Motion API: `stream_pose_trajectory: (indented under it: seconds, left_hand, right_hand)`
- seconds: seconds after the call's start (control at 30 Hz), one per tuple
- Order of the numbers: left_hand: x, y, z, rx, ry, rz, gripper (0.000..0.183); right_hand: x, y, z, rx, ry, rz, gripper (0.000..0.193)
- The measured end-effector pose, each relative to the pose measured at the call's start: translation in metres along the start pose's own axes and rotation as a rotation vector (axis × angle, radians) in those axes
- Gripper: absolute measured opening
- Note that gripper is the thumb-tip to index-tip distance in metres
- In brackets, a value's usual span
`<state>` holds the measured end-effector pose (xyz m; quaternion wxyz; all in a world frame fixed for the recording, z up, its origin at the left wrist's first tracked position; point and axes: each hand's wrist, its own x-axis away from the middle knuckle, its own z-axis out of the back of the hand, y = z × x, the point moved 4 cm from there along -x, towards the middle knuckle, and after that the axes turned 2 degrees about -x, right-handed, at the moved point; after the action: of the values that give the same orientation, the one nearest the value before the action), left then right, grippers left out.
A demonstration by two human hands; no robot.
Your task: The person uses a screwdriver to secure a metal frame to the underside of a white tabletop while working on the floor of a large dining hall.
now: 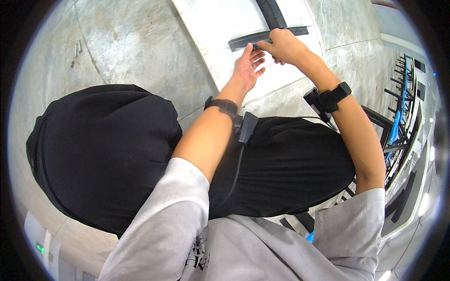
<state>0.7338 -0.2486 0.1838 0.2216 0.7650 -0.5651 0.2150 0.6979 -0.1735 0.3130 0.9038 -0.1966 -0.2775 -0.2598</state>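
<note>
A small dark green, rod-like piece lies across the gap between my hands, and its exact kind is hard to make out. My right hand is closed round its right end. My left hand is turned palm up. Its thumb and forefinger meet at the piece's left end, and what they pinch is too small to name; the other fingers are loosely curled and apart. Just beyond the hands is a black bar with a raised lip. A second black bar meets it from the far side, forming a T.
Both bars rest on a white board on the grey concrete floor. Two small metal rods or bolts lie far left. My black-clothed legs fill the middle. Black racks with blue parts stand at the right.
</note>
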Motion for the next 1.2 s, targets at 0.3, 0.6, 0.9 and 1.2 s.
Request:
stream_pose_trajectory:
  seconds: [0.3, 0.6, 0.9, 1.2]
  left_hand:
    - [0.001, 0.000, -0.004, 0.047, -0.050, -0.011, 0.043]
    - [0.000, 0.000, -0.001, 0.062, -0.009, -0.014, 0.041]
    - [0.000, 0.000, -0.003, 0.067, -0.025, -0.026, 0.043]
    - [-0.001, 0.003, -0.001, 0.090, -0.036, -0.068, 0.043]
  right_hand:
    - [-0.002, 0.003, 0.004, 0.332, 0.288, 0.626, 0.021]
    - [-0.009, 0.012, 0.007, -0.019, 0.025, 0.006, 0.039]
    - [-0.009, 0.000, 0.001, 0.320, 0.246, 0.655, 0.022]
    - [-0.004, 0.007, -0.002, 0.104, 0.253, 0.380, 0.042]
